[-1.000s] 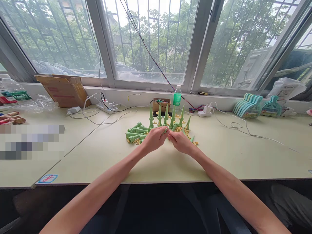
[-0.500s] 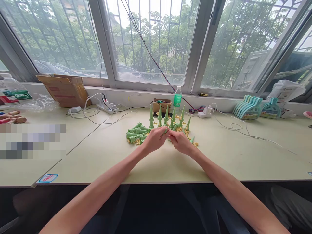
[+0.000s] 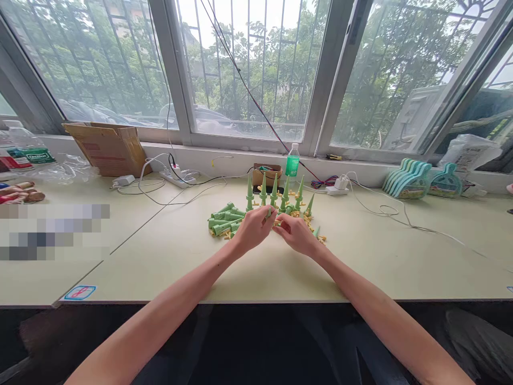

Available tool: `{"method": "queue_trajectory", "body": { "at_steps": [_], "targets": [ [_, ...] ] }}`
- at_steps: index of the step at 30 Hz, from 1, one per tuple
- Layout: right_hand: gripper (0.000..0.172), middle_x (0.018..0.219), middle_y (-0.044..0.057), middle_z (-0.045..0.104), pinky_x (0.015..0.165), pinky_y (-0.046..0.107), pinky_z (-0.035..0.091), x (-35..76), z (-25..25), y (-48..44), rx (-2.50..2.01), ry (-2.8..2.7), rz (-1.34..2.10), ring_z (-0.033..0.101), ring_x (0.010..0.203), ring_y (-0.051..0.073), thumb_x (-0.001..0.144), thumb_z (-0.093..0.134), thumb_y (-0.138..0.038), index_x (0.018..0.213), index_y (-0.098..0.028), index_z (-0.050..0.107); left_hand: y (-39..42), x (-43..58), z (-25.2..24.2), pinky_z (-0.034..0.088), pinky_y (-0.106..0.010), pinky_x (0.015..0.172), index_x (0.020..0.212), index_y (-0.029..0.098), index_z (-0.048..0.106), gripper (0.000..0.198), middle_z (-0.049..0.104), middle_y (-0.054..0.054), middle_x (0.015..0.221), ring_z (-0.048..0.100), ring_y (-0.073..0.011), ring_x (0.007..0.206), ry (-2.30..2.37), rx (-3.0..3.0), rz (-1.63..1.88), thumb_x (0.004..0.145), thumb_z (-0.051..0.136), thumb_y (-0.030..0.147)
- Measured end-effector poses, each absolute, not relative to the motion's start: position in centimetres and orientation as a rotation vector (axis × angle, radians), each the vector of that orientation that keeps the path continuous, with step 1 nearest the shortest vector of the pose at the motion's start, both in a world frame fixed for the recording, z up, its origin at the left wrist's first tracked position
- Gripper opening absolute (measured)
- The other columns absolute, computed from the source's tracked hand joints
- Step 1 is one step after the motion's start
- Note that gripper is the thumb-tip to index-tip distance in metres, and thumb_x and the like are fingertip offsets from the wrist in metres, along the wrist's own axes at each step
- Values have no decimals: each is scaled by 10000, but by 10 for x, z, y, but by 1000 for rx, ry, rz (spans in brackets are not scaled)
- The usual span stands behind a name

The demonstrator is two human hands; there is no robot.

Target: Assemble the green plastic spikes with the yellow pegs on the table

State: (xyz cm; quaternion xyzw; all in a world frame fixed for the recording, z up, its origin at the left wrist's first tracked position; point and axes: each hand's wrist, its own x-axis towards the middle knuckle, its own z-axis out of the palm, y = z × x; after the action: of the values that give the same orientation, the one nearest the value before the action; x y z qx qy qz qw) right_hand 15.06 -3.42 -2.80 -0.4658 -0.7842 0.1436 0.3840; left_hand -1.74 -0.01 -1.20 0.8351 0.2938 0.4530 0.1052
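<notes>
My left hand (image 3: pixel 255 225) is closed on a small green part (image 3: pixel 268 213) that shows between its fingers. Close beside it on the right, my right hand (image 3: pixel 295 231) has its thumb and fingers pinched together; what they hold is too small to name. Behind the hands, several green spikes (image 3: pixel 249 195) with yellow side pieces stand upright in a row. Several green tubes (image 3: pixel 223 218) lie in a pile left of my left hand. Small yellow pieces (image 3: pixel 321 238) lie beyond and right of my right hand, with a green cone tip (image 3: pixel 310 205) among them.
At the back stand a green-labelled bottle (image 3: pixel 292 160), a small brown box (image 3: pixel 266 174) and a larger cardboard box (image 3: pixel 108 149). A power strip (image 3: pixel 178 177) and white cables lie on the table (image 3: pixel 168 267). Teal hanger-shaped items (image 3: pixel 409 179) are at the right.
My hands have moved slightly apart at the fingertips. The green part in my left hand has shifted a little to the left and down.
</notes>
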Motion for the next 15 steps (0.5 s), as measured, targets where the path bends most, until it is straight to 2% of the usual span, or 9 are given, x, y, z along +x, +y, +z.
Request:
{"method": "queue_trajectory", "body": {
  "at_steps": [6, 15],
  "targets": [
    [178, 588, -52, 490, 582, 233, 364, 151, -27, -35, -1159, -1996, 330, 421, 527, 101, 890, 552, -335, 984, -187, 581, 1, -16, -12, 330, -201, 532, 725, 171, 512, 272, 488, 44, 589, 345, -67, 501, 919, 2364, 1362, 930, 450, 338],
    [196, 648, -28, 554, 604, 231, 389, 151, -27, -36, -1130, -2013, 278, 477, 563, 108, 910, 549, -323, 1038, -180, 589, 0, -15, -8, 363, -189, 484, 746, 170, 520, 263, 559, 36, 603, 414, -57, 446, 971, 2143, 1373, 902, 472, 377]
  ]
}}
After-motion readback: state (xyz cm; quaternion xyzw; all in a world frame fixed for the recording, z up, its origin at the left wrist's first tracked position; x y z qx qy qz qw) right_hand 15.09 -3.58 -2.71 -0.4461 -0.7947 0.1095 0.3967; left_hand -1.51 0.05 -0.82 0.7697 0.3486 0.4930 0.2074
